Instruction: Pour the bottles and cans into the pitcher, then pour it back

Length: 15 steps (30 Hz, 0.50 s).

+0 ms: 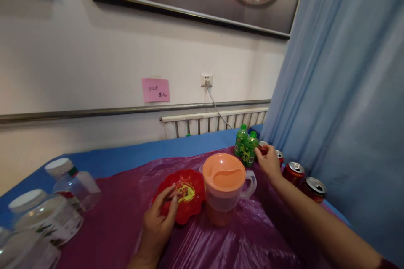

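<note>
My left hand (159,218) is above the near left part of a red scalloped plate (196,185) with a yellow print at its middle. Its thumb and fingers are apart, with nothing between them. My right hand (269,162) reaches out to the far right, thumb and fingers closed around a red drink can (261,146), which they partly hide. Right beside the thumb stand a green bottle (250,151) and a second green bottle (240,138). Between my hands is a clear pitcher (221,201) with an orange lid (224,172) and a handle on its right.
More red cans, including a near can (315,191) and a middle can (293,172), line the right edge beside a blue curtain (344,105). Several white-capped clear jars (47,218) stand at left. Purple plastic sheeting (120,201) covers the blue table (113,157).
</note>
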Available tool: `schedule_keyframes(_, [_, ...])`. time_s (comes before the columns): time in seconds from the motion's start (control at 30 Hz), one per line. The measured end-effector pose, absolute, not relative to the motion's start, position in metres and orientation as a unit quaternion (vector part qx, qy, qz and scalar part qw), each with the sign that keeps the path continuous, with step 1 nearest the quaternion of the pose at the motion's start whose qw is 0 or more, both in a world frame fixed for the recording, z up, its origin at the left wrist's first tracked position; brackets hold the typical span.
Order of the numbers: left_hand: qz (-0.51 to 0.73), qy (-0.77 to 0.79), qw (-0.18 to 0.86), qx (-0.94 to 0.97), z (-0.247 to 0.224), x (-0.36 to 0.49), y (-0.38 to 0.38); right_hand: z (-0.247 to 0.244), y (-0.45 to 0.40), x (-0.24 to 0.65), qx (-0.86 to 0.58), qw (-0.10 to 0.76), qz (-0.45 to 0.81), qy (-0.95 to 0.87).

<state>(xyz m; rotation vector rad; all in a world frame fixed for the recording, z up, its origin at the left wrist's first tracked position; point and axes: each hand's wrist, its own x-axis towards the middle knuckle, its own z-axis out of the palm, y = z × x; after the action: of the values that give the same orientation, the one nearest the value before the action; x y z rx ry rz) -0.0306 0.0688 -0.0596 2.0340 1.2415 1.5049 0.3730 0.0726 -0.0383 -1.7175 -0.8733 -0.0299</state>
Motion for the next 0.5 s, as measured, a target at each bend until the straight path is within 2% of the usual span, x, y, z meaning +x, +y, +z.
schedule_keyframes(0.13, [0.563,0.429,0.169,0.686,-0.059,-0.027,0.064,-0.047,-0.013,0.328,-0.678,0.639,-0.044,-0.362])
schedule_keyframes(0.2, [0.582,0.417,0.173,0.677,-0.058,-0.025,0.062,-0.058,-0.058,0.285,-0.606,0.648,-0.029,-0.460])
schedule_keyframes(0.23, [0.589,0.410,0.176,0.673,-0.056,-0.023,0.061,-0.063,-0.075,0.261,-0.553,0.610,0.019,-0.567])
schedule_keyframes(0.33, [0.610,0.399,0.183,0.660,-0.048,-0.019,0.055,-0.071,-0.096,0.189,-0.391,0.404,0.178,-0.808])
schedule_keyframes(0.43, [0.629,0.390,0.193,0.644,-0.039,-0.016,0.049,-0.065,-0.084,0.134,-0.308,0.245,0.258,-0.883])
schedule_keyframes(0.5, [0.639,0.382,0.204,0.635,-0.033,-0.017,0.045,-0.057,-0.073,0.110,-0.289,0.184,0.274,-0.899])
